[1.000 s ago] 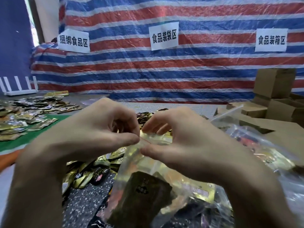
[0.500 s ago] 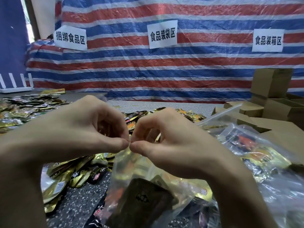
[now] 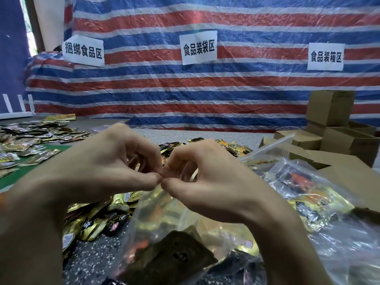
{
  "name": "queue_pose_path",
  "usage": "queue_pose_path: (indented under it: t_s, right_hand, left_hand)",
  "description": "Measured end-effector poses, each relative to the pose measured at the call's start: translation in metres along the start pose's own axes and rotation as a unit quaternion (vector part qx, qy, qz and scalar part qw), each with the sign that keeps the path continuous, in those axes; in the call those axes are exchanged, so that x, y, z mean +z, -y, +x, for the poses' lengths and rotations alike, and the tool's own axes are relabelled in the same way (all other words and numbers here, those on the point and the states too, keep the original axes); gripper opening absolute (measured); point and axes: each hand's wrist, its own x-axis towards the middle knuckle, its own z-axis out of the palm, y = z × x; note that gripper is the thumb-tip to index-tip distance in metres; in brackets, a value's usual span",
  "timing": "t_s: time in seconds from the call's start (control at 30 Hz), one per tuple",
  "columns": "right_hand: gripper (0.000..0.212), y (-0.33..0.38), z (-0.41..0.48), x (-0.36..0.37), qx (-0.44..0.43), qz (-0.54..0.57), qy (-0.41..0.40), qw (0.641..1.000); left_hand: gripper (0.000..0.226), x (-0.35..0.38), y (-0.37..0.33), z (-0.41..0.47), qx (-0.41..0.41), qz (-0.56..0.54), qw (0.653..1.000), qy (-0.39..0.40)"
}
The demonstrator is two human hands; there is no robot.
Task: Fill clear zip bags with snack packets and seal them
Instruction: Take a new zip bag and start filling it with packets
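A clear zip bag point(image 3: 164, 227) holding gold and black snack packets hangs in front of me, low in the middle of the view. My left hand point(image 3: 98, 167) and my right hand point(image 3: 207, 177) meet at its top edge, thumbs and forefingers almost touching, each pinching the zip strip. The strip itself is mostly hidden under my fingers. Loose gold and black snack packets point(image 3: 92, 223) lie heaped on the speckled table point(image 3: 88, 262) below my left hand.
Filled clear bags point(image 3: 312, 194) pile up on the right, over flat cardboard. Brown cardboard boxes point(image 3: 333, 120) stack at the far right. More packets point(image 3: 30, 140) spread over the green mat at left. A striped tarp wall point(image 3: 205, 93) with paper signs closes the back.
My two hands have come together, from a small gap along the bag's top to thumbs nearly touching. The view has shifted slightly.
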Motion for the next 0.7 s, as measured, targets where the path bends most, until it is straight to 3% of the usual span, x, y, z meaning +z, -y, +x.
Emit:
queue_pose_path:
  t_s: [0.1,0.3,0.7]
  right_hand:
    - [0.007,-0.002,0.001,-0.001,0.006,0.0,0.015,1.0]
    - [0.003,-0.005,0.003,0.002,-0.007,0.005,0.025,1.0]
    - [0.009,-0.017,0.004,-0.004,0.037,0.035,0.031,0.998]
  left_hand:
    - [0.019,0.002,0.002,0.001,-0.023,-0.036,0.999,0.029]
    - [0.045,-0.002,0.013,-0.005,-0.069,-0.098,0.99,0.08]
    - [0.023,-0.004,0.014,0.004,0.008,-0.102,0.995,0.018]
